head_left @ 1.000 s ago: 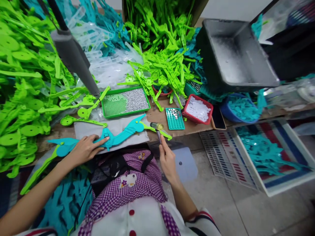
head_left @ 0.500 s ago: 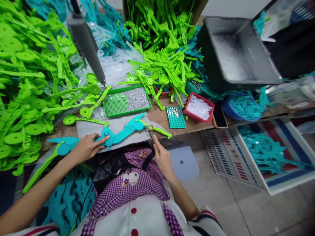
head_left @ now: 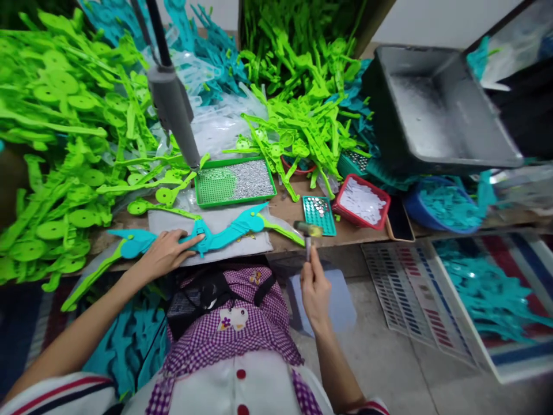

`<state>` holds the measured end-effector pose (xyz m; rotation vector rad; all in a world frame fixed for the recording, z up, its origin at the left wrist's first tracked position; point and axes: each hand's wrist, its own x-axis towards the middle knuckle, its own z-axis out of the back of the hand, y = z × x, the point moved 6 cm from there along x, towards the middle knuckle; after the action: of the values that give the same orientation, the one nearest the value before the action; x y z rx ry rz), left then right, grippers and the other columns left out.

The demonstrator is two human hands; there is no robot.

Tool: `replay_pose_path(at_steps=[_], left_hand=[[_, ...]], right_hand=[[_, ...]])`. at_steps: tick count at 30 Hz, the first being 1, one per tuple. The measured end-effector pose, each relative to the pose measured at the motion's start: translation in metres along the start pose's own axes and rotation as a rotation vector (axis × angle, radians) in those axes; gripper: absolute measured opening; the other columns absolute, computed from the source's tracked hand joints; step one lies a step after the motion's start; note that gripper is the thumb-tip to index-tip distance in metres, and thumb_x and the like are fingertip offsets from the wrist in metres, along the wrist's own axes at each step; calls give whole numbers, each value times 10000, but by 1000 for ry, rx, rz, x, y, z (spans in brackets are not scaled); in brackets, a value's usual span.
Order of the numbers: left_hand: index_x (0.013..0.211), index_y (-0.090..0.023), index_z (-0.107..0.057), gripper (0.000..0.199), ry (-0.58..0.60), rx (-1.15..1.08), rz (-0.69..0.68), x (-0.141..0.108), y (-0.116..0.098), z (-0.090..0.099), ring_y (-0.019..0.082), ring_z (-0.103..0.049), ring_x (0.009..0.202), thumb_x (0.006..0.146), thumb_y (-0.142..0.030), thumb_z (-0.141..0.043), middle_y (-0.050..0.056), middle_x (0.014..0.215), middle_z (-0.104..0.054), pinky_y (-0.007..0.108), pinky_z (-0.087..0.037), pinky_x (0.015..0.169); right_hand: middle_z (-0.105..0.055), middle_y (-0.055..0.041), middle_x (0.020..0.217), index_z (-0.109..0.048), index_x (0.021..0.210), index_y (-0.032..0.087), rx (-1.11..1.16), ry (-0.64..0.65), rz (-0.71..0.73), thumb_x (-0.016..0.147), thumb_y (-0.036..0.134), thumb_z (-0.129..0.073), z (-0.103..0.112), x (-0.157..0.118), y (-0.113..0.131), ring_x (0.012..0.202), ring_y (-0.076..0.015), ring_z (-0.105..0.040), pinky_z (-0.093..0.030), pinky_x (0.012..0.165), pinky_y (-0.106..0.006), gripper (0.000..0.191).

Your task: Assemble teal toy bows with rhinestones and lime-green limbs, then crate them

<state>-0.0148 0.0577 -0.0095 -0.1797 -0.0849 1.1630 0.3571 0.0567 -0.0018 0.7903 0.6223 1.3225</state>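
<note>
Your left hand (head_left: 170, 251) lies open on one blue plastic piece (head_left: 231, 235) along the front edge of the table (head_left: 287, 212); your right hand (head_left: 315, 288) grips one hammer (head_left: 308, 229) near its right end. Bare wood separates one green tray (head_left: 216, 187) from one teal tray (head_left: 318, 218).

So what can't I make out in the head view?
All in the head view:
Hammer in the right hand: head blurred.
Turquoise frame: stretch beneath the left hand covered by it.
Red bowl: contents mostly hidden by green parts.
Power driver: cord cut off by the top edge.
</note>
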Motion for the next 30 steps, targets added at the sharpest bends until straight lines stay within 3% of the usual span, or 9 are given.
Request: replay_pose_path(at_steps=[3, 7, 10, 12, 15, 17, 20, 25, 30], left_hand=[[1402, -294, -507, 490, -19, -26, 26, 21, -12, -3, 265, -593, 966, 925, -402, -538, 139, 1130, -617, 391, -461, 836], [1431, -213, -454, 577, -147, -68, 100, 34, -21, 4, 285, -550, 1121, 897, -384, -593, 155, 1232, -593, 421, -419, 953], [1390, -208, -486, 551, -317, -97, 198, 7, -16, 18, 287, -525, 1177, 890, -409, -599, 151, 1262, -576, 431, -386, 1009], [1339, -197, -521, 484, -486, -101, 373, -32, -3, 28, 280, -532, 1165, 908, -413, -563, 147, 1227, -582, 431, -394, 1008], [1234, -164, -570, 418, -741, -59, 781, -112, 24, 33, 301, -527, 1151, 909, -424, -539, 166, 1167, -580, 471, -404, 997], [1177, -144, -581, 429, -835, -54, 1021, -159, 40, 25, 326, -520, 1150, 876, -449, -569, 186, 1139, -581, 512, -396, 997], [1079, -163, -583, 442, -978, -284, 1242, -201, 60, 0, 274, -580, 1017, 783, -486, -638, 135, 1042, -605, 464, -461, 929], [816, -176, -567, 438, -1245, -1085, 1370, -203, 78, -47, 130, -585, 602, 575, -502, -732, -8, 714, -583, 274, -498, 582], [707, -164, -567, 443, -1324, -1276, 1381, -198, 81, -55, 94, -545, 485, 442, -418, -815, -37, 592, -572, 216, -428, 470]], right_hand=[[-664, -19, 776, -238, 1537, 239, 156, -31, 66, 978, 406, -306, -7, 22, 34, 509, -121, -550, -518, 554, -277, 587], [-643, -28, 822, -209, 1544, 277, 300, 145, 229, 982, 419, -297, -54, 45, 103, 541, -114, -527, -468, 509, -245, 586], [-668, -31, 902, -225, 1538, 301, 328, 320, 339, 994, 429, -271, -95, 42, 152, 558, -107, -511, -463, 529, -241, 561], [-690, -45, 986, -280, 1524, 294, 323, 415, 419, 997, 428, -256, -117, 33, 172, 623, -118, -556, -500, 596, -255, 544], [-699, -59, 1131, -412, 1469, 281, 257, 593, 541, 990, 411, -292, -148, 11, 178, 831, -164, -640, -544, 750, -293, 511], [-696, -58, 1166, -456, 1441, 289, 164, 709, 623, 987, 377, -315, -168, -6, 172, 949, -184, -650, -541, 832, -313, 483], [-708, -60, 978, -440, 1445, 311, -65, 791, 749, 992, 305, -314, -189, -28, 163, 853, -175, -654, -537, 779, -289, 470], [-640, -57, 843, -377, 1470, 354, -475, 754, 799, 984, 206, -318, -207, -33, 170, 684, -159, -617, -488, 666, -251, 512], [-656, -62, 846, -355, 1485, 352, -558, 806, 791, 981, 222, -315, -209, -31, 183, 634, -175, -610, -481, 661, -285, 522]])
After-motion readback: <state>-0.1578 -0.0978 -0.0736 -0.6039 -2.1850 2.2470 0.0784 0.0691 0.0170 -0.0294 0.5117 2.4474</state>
